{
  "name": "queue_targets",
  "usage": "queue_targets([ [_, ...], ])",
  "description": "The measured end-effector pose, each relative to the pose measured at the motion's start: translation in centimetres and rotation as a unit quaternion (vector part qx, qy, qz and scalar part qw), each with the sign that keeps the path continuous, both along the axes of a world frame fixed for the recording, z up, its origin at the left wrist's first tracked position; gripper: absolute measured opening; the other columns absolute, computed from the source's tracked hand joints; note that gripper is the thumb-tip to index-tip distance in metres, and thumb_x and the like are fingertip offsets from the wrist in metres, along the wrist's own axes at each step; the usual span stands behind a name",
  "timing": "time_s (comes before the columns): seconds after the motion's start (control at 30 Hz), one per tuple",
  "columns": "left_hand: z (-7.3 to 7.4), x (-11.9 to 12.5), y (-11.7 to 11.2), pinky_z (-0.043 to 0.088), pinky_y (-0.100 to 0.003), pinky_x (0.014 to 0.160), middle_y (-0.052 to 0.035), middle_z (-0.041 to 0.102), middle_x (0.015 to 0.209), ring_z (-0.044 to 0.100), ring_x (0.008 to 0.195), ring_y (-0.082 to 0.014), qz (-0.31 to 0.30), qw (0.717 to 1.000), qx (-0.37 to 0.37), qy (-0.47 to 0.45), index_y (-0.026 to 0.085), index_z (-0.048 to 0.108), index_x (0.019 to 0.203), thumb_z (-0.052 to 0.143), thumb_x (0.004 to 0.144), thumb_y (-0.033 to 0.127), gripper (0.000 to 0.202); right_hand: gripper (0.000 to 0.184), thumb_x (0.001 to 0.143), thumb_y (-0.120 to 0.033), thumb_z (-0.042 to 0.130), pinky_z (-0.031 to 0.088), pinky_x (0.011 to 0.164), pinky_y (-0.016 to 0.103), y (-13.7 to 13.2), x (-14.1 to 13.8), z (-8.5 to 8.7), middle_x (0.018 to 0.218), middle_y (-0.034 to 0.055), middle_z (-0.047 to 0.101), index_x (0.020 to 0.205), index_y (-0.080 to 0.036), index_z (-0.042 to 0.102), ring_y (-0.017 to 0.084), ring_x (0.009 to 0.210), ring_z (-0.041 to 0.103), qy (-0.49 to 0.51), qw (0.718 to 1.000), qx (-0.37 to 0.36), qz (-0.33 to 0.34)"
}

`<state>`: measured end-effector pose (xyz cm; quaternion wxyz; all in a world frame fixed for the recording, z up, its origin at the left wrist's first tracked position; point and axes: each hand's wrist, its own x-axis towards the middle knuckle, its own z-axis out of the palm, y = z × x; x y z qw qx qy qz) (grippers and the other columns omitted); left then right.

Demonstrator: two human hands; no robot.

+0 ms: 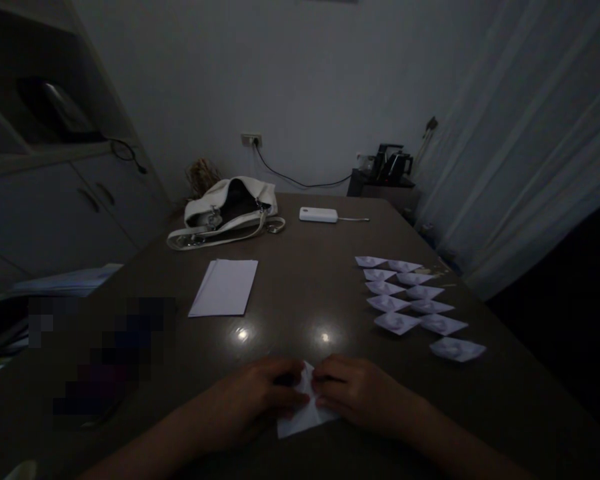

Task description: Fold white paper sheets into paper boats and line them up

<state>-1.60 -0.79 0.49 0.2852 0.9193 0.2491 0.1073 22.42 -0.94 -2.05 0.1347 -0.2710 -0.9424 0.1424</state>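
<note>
Both of my hands rest on a partly folded white paper at the near edge of the dark table. My left hand pinches the paper's left side with curled fingers. My right hand pinches its right side, fingertips almost meeting the left hand's at the paper's upper tip. A stack of flat white sheets lies farther back on the left. Several folded paper boats lie in two rows on the right.
A white handbag and a white power bank with a cable sit at the table's far end. Cabinets stand at left, a curtain at right, and a small stand with a kettle by the wall.
</note>
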Motion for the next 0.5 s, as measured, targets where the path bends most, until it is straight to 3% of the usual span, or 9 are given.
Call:
queue_targets([
  [0.33, 0.75, 0.03, 0.12, 0.049, -0.037, 0.091, -0.0081, 0.054, 0.129, 0.056, 0.111, -0.0242, 0.004, 0.998, -0.050, 0.027, 0.027, 0.064, 0.115, 0.052, 0.086, 0.010, 0.035, 0.015, 0.088, -0.022, 0.058, 0.051, 0.073, 0.026, -0.05, 0.02, -0.36, 0.098, 0.0073, 0.068, 0.097, -0.015, 0.067, 0.017, 0.085, 0.063, 0.023, 1.000, 0.009, -0.001],
  [0.5, 0.67, -0.06, -0.05, 0.046, -0.039, 0.094, -0.0077, 0.049, 0.133, 0.052, 0.116, -0.0258, 0.018, 0.999, -0.022, 0.022, 0.028, 0.065, 0.113, 0.054, 0.083, 0.008, 0.038, 0.014, 0.088, -0.022, 0.058, 0.051, 0.075, 0.026, -0.21, -0.24, -0.71, 0.099, 0.0075, 0.067, 0.094, -0.013, 0.067, 0.018, 0.087, 0.062, 0.054, 0.998, 0.027, -0.006],
])
